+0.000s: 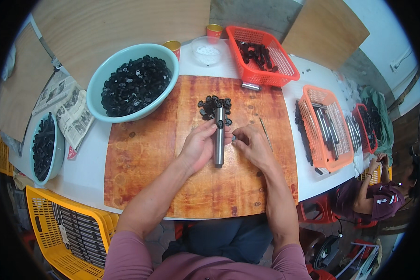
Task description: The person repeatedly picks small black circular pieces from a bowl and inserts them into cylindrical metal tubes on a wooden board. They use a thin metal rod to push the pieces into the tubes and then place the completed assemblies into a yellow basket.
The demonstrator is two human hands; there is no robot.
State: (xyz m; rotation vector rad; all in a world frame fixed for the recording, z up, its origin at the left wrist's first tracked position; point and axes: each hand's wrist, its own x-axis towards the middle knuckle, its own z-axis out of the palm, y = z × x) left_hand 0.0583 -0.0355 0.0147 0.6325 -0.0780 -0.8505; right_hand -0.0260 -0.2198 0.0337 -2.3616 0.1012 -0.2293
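Observation:
A silvery metal tube lies across the fingers of my left hand, which is closed round it over the wooden board. Set on the tube's side near its middle is a black oval piece. Just right of the tube, my right hand is closed in a pinch at a tiny greyish thing too small to name. Beyond the tube's far end sits a small pile of black oval pieces. A thin pointed metal tool rests on the board right of my right hand.
The board covers the table's middle. A large pale-green basin of black pieces stands at far left, a smaller basin nearer. A red basket and an orange basket of tubes stand right. A yellow crate is lower left; another person sits right.

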